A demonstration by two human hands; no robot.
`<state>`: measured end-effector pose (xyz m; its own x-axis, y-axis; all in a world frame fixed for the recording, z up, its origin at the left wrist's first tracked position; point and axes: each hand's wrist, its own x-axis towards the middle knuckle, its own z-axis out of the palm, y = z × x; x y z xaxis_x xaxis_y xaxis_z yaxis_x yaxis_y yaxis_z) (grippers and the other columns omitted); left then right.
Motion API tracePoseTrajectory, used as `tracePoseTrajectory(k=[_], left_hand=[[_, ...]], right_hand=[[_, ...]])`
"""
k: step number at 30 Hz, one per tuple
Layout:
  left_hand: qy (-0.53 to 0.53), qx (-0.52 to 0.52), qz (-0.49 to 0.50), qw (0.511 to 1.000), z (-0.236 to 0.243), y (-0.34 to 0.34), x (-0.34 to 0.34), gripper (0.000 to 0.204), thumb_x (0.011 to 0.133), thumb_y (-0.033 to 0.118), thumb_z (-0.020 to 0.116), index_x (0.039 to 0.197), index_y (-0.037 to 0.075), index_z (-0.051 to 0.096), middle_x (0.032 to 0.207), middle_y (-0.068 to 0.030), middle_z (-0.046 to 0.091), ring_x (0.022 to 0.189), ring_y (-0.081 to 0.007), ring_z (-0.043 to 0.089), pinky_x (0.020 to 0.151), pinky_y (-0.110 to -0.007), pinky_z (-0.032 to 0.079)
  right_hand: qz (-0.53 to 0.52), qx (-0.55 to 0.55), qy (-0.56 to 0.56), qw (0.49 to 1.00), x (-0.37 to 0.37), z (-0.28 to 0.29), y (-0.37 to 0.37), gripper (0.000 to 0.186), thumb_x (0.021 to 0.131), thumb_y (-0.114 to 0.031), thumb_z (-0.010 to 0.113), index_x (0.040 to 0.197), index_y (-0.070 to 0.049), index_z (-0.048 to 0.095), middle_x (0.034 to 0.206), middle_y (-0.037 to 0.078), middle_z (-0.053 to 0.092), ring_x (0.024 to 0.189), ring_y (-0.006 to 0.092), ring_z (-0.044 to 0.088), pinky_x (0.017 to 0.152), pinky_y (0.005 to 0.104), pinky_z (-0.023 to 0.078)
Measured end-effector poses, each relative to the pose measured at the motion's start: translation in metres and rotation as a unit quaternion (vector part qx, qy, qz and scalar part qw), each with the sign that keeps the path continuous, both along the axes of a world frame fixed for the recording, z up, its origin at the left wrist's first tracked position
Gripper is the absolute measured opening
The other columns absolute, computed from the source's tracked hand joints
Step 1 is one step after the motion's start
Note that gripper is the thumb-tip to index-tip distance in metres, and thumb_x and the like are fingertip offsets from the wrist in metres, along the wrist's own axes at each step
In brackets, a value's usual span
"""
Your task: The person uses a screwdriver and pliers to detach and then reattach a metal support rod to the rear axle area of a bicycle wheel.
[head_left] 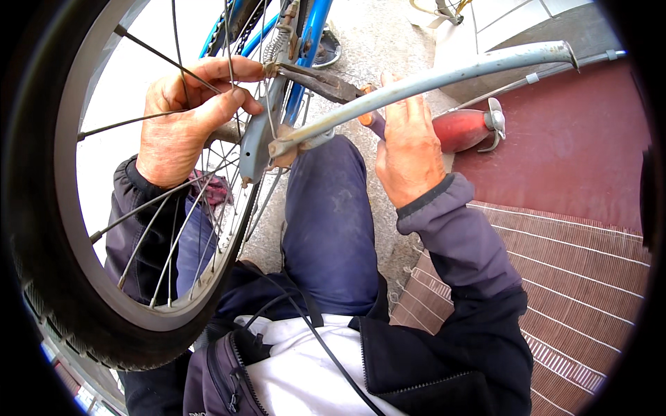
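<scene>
A pale, speckled floor (pixel 378 52) lies beyond and below the right fingers (pixel 406 111). To their right spreads a smooth, dark red panel (pixel 555 145); below and right of them, a brown slatted mat (pixel 555 256) crossed by white lines. Farther up and right are white tiles (pixel 505 15) with grey joints beside a rounded grey patch (pixel 579 26). The light is bright.

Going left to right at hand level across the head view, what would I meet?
Left side of the bicycle tire, left hand, pliers, right hand, red rounded object with a metal fitting.
</scene>
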<state>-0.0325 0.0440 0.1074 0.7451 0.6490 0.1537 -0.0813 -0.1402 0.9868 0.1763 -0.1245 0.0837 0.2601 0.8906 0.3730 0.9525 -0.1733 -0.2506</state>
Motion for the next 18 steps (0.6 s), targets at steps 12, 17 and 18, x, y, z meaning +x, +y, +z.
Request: tracePoseTrajectory(k=[12,17,18], left_hand=[[0.011,-0.012,-0.006,1.000,0.001,-0.001,0.001,0.027,0.087,0.005,0.057,0.113,-0.003,0.061,0.104,-0.0120,0.067,0.083,-0.0136,0.067,0.071,-0.027,0.057],[0.022,-0.019,-0.005,1.000,0.004,-0.001,0.000,0.027,0.087,0.005,0.056,0.113,-0.004,0.061,0.106,-0.0127,0.066,0.084,-0.0138,0.066,0.073,-0.027,0.056],[0.024,-0.020,-0.004,1.000,0.004,-0.001,0.001,0.027,0.087,0.005,0.056,0.112,-0.004,0.061,0.106,-0.0128,0.066,0.084,-0.0137,0.066,0.073,-0.027,0.056]], right_hand=[[0.033,-0.040,0.022,0.998,-0.004,0.009,-0.007,0.062,0.074,0.011,0.047,0.135,0.012,0.033,0.129,0.032,0.041,0.119,0.0460,0.043,0.103,0.0455,0.036],[0.068,-0.080,0.110,0.988,-0.009,0.014,-0.011,0.062,0.075,0.010,0.048,0.135,0.012,0.034,0.129,0.033,0.040,0.120,0.0460,0.042,0.104,0.0465,0.036],[0.075,-0.078,0.121,0.987,-0.011,0.013,-0.011,0.062,0.075,0.010,0.048,0.135,0.012,0.034,0.130,0.033,0.040,0.120,0.0460,0.041,0.104,0.0469,0.036]])
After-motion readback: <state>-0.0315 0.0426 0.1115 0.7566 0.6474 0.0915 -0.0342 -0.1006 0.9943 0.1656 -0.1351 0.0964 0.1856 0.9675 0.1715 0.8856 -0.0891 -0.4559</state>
